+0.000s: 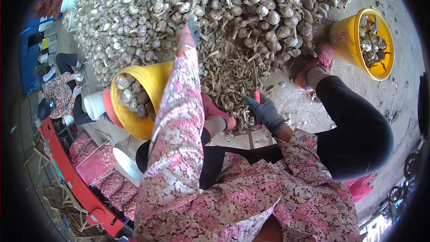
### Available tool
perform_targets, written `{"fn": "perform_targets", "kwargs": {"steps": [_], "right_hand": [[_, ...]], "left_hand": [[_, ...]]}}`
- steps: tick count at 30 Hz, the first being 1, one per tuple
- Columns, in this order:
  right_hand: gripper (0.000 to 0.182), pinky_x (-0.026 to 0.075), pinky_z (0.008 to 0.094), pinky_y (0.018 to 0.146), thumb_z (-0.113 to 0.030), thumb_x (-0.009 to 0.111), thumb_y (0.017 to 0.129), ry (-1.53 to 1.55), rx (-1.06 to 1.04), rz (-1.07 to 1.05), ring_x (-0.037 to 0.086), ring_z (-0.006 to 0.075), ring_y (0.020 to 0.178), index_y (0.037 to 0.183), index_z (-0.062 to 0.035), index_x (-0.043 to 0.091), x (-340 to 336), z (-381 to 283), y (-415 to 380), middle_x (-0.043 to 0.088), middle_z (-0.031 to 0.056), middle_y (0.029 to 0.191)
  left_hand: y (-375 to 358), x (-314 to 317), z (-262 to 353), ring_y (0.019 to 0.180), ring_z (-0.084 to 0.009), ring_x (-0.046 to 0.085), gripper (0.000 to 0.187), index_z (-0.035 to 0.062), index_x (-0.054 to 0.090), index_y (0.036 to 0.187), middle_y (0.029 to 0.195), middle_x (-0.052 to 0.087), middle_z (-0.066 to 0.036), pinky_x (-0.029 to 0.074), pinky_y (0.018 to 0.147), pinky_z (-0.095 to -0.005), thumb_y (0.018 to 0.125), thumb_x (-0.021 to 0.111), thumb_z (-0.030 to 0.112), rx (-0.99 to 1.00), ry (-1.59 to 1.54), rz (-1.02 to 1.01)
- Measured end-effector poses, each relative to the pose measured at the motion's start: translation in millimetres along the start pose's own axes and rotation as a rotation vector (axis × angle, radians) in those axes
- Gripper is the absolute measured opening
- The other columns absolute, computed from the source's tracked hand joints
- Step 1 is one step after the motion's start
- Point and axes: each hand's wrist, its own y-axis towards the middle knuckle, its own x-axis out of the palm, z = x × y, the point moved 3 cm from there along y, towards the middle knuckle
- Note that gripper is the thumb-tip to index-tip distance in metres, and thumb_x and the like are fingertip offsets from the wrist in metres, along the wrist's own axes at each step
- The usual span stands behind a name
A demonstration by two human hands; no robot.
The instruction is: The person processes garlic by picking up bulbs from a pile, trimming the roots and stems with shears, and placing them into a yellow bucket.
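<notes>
My left hand (190,35), in a pink glove with grey-coated fingers, reaches out to the heap of garlic bulbs (148,15). Its fingers are stretched toward the bulbs, some of them hidden behind the hand. Closer to my body, my right hand (267,113) in a dark grey glove is closed around a red-handled tool (257,97). The tool's working end is hard to make out. Dry garlic stalks and skins (226,74) lie in a loose mound between my feet. Under my left forearm, a yellow bucket (163,74) leans over with garlic bulbs (133,96) inside.
Another yellow bucket (345,33) with bulbs and scraps stands beyond my right foot (316,65). At left sit a white bucket (94,105), a red metal beam (67,170) and pink mesh sacks (94,154). A co-worker (60,92) in a patterned top sits farther off.
</notes>
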Motion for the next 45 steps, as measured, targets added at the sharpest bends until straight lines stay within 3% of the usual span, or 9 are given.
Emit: {"fn": "perform_targets", "kwargs": {"steps": [5, 10, 12, 16, 20, 23, 31, 36, 45], "right_hand": [[0.044, 0.048, 0.0396, 0.071, -0.035, 0.064, 0.080, -0.294, -0.128, 0.090, 0.062, 0.0325, 0.077, 0.108, -0.0041, 0.050, -11.4, -11.9, 3.2, 0.062, 0.0173, 0.082], [0.045, 0.048, 0.0404, 0.071, -0.036, 0.064, 0.080, -0.374, -0.221, 0.165, 0.062, 0.0325, 0.077, 0.108, -0.0041, 0.048, -14.4, -28.0, 1.6, 0.062, 0.0169, 0.084], [0.047, 0.045, 0.0282, 0.063, -0.028, 0.064, 0.083, -0.400, -0.248, 0.148, 0.050, 0.0111, 0.069, 0.120, -0.0062, 0.044, -15.2, -35.3, -2.7, 0.055, 0.0040, 0.080], [0.054, 0.049, 0.0394, 0.072, -0.039, 0.066, 0.078, -0.428, -0.370, 0.202, 0.063, 0.0308, 0.079, 0.116, -0.0046, 0.048, -17.7, -35.8, -7.5, 0.063, 0.0178, 0.086], [0.030, 0.045, 0.0301, 0.064, -0.023, 0.062, 0.085, -0.337, -0.437, 0.085, 0.048, 0.0112, 0.070, 0.105, -0.0035, 0.052, -14.2, -24.9, -18.9, 0.056, 0.0028, 0.079], [0.032, 0.045, 0.0305, 0.062, -0.026, 0.063, 0.085, -0.279, -0.489, 0.030, 0.051, 0.0122, 0.067, 0.105, -0.0030, 0.053, -5.2, -27.6, -36.1, 0.058, 0.0051, 0.076], [0.026, 0.047, 0.0354, 0.066, -0.025, 0.062, 0.084, -0.242, -0.459, 0.075, 0.060, 0.0220, 0.069, 0.095, -0.0017, 0.058, -12.7, 5.4, -38.7, 0.062, 0.0138, 0.075], [0.045, 0.048, 0.0419, 0.068, -0.027, 0.066, 0.079, -0.586, -0.844, 0.249, 0.061, 0.0374, 0.075, 0.113, -0.0032, 0.049, -13.3, -34.0, -71.9, 0.062, 0.0203, 0.083], [0.063, 0.048, 0.0464, 0.073, -0.034, 0.069, 0.073, -1.100, -0.717, 0.236, 0.061, 0.0373, 0.084, 0.119, 0.0006, 0.044, -4.9, -40.4, -69.2, 0.062, 0.0188, 0.093]], "left_hand": [[68.9, 16.4, -11.0, 0.061, -0.0176, 0.058, 0.022, 0.0125, 0.058, 0.089, 0.078, 0.059, -0.003, 0.048, 0.050, -0.0286, 0.077, 0.071, 0.026, -0.255, 0.176, -0.049], [-72.8, 22.9, -11.4, 0.056, -0.0163, 0.063, 0.027, 0.0047, 0.056, 0.102, 0.082, 0.065, -0.009, 0.049, 0.043, -0.0234, 0.078, 0.069, 0.010, 0.208, 0.033, -0.115], [-129.0, 18.8, -44.0, 0.058, -0.0178, 0.063, 0.030, 0.0007, 0.052, 0.113, 0.086, 0.064, -0.011, 0.051, 0.046, -0.0247, 0.085, 0.061, 0.006, 0.286, -0.001, -0.208], [-208.0, 12.3, -95.4, 0.087, -0.0153, 0.061, 0.043, 0.0049, 0.050, 0.115, 0.102, 0.060, -0.007, 0.052, 0.069, -0.0275, 0.076, 0.068, -0.002, 0.756, 0.255, -0.297], [-254.9, -8.0, -79.6, 0.086, -0.0133, 0.057, 0.034, 0.0074, 0.052, 0.113, 0.099, 0.059, -0.004, 0.049, 0.071, -0.0279, 0.083, 0.066, 0.012, 0.812, 0.334, -0.255], [-271.6, -9.3, -82.7, 0.055, -0.0109, 0.050, 0.050, 0.0135, 0.057, 0.105, 0.073, 0.057, -0.001, 0.038, 0.046, -0.0222, 0.086, 0.050, 0.059, -0.199, -0.418, -0.642], [-292.4, -25.7, -50.5, 0.070, -0.0155, 0.063, 0.024, 0.0089, 0.058, 0.100, 0.085, 0.064, -0.004, 0.046, 0.051, -0.0213, 0.089, 0.061, 0.029, -0.241, -0.925, -0.652], [-273.0, -66.4, -52.2, 0.096, -0.0219, 0.062, 0.048, 0.0035, 0.051, 0.117, 0.110, 0.060, -0.010, 0.054, 0.075, -0.0325, 0.074, 0.068, -0.006, 0.566, -0.029, -0.384], [-293.8, -55.0, -61.3, 0.098, -0.0171, 0.059, 0.059, 0.0036, 0.050, 0.113, 0.106, 0.059, -0.007, 0.047, 0.087, -0.0304, 0.062, 0.080, 0.006, 0.631, 0.521, -0.419]]}}
